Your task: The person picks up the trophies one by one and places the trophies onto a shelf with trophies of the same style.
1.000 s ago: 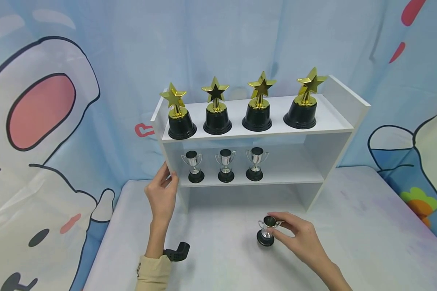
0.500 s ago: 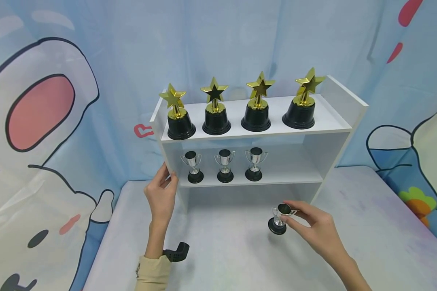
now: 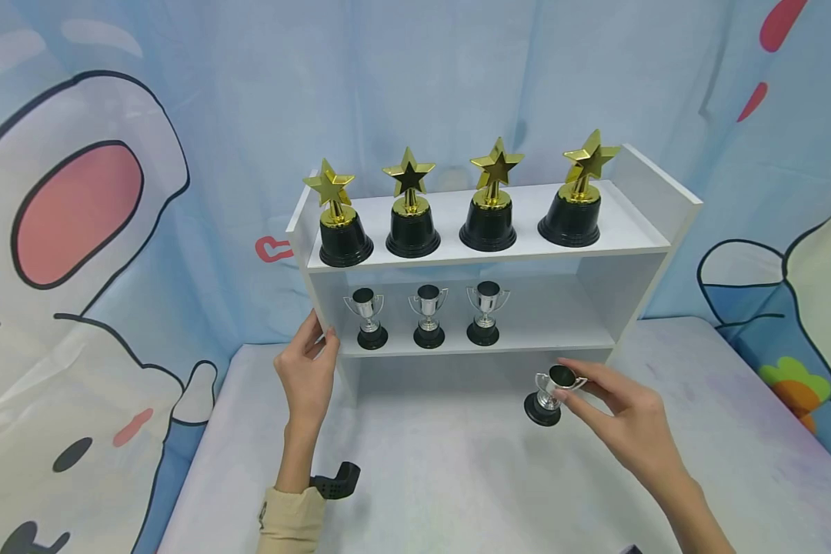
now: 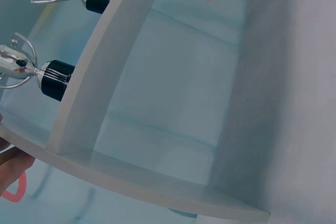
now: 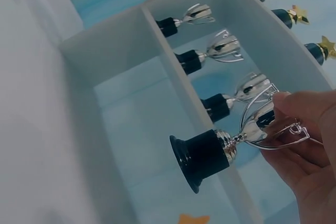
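My right hand (image 3: 626,412) pinches a small silver trophy cup (image 3: 552,391) with a black base by its cup and handle, in front of the shelf's lower right part. In the right wrist view that trophy cup (image 5: 202,156) tilts, base toward the left. My left hand (image 3: 308,365) grips the left side panel of the white shelf (image 3: 471,350), thumb at its front edge. Three similar silver trophy cups stand in a row on the middle shelf, the nearest to my right hand being the right one (image 3: 485,314). In the left wrist view only fingers (image 4: 13,166) show at the panel.
Several gold star trophies on black bases, among them the rightmost star trophy (image 3: 573,200), line the top shelf. The shelf unit stands on a white table (image 3: 422,477) before a blue cartoon curtain (image 3: 443,77). A black wrist device (image 3: 339,481) sits at my left wrist.
My right hand has carried the silver trophy cup up and to the right, toward the shelf. The left hand stays on the side panel, and the standing trophies have not moved.
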{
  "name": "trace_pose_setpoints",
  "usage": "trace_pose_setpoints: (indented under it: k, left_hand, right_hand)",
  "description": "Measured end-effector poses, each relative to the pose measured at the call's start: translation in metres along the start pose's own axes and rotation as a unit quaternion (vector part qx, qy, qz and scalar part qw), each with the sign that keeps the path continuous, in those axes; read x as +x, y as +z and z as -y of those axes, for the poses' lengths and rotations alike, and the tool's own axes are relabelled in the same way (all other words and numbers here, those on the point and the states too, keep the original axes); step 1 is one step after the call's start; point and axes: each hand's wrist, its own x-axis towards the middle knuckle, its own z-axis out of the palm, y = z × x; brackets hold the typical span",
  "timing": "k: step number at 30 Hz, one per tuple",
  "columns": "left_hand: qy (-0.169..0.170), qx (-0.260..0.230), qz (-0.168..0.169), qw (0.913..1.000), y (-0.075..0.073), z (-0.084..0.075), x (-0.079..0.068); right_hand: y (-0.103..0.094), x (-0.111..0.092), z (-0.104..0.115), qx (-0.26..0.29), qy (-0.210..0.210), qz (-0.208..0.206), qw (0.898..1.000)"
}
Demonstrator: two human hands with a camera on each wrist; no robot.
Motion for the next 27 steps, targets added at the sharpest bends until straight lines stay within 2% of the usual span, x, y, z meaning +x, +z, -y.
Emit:
trace_pose_setpoints:
  k: [5, 13, 23, 27]
  left_hand:
    - [0.005, 0.001, 0.000, 1.0000, -0.001, 0.000, 0.001]
    - [0.005, -0.003, 0.001, 1.0000, 0.000, 0.000, 0.001]
    - [0.002, -0.002, 0.002, 1.0000, -0.001, 0.000, 0.000]
    - [0.007, 0.000, 0.004, 1.0000, -0.001, 0.000, 0.000]
  right_hand:
    - [-0.004, 0.007, 0.004, -0.013, 0.008, -0.012, 1.000]
    - [-0.011, 0.024, 0.007, -0.003, -0.012, -0.028, 1.000]
    - [-0.014, 0.045, 0.006, -0.012, 0.013, -0.054, 0.998]
    - [-0.015, 0.055, 0.004, -0.029, 0.015, -0.047, 0.998]
